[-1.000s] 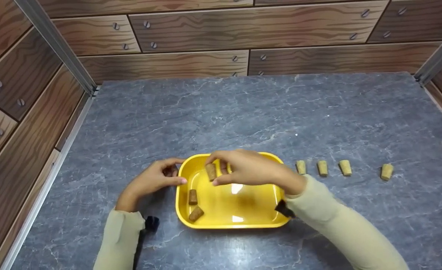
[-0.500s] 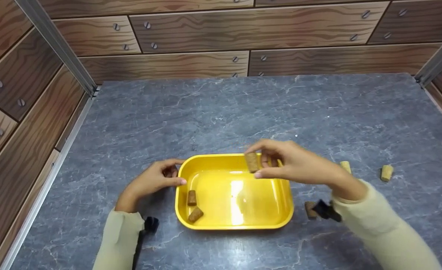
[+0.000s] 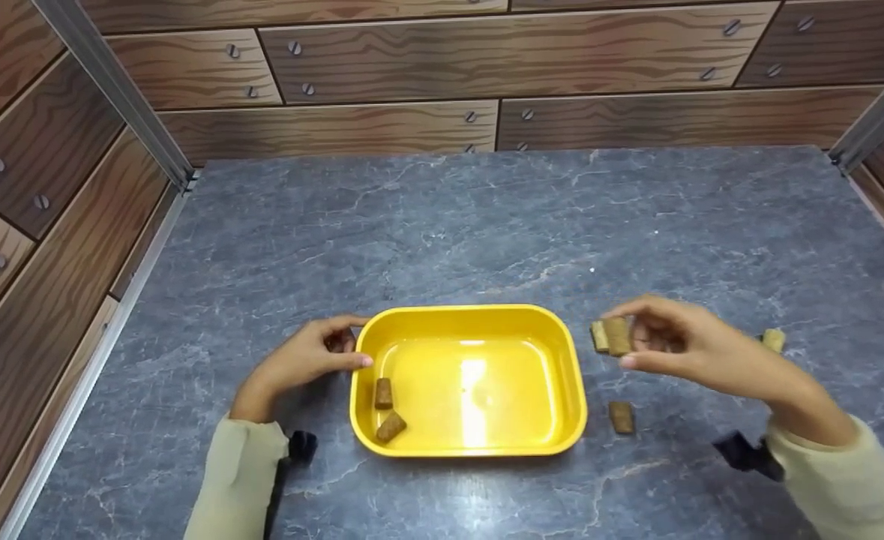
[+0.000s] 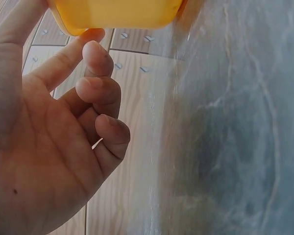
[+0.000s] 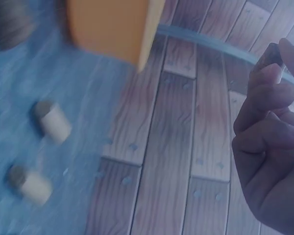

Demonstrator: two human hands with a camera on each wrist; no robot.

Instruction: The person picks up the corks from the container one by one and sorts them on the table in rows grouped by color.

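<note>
My left hand (image 3: 303, 360) grips the left rim of a yellow plastic tub (image 3: 468, 454), thumb over the edge and fingers outside. Inside the tub, at its left end, lie two brown corks, an upper one (image 3: 383, 393) and a lower tilted one (image 3: 391, 427). To the right of the tub, my right hand (image 3: 700, 349) pinches a brown cork (image 3: 618, 337) between thumb and fingertips, above the table. The held cork partly covers a pale cork (image 3: 599, 336) behind it. The right wrist view shows the held cork (image 5: 271, 55) dark at the fingertips.
Another brown cork (image 3: 621, 418) lies on the grey marbled table (image 3: 442, 232) right of the tub. A pale cork (image 3: 773, 340) shows beyond my right wrist; the hand hides others of that row. Wood-patterned walls (image 3: 382, 67) bound the table.
My right hand has moved right, from over the tub to beyond its right rim, still pinching the brown cork. The left hand and tub have stayed in place.
</note>
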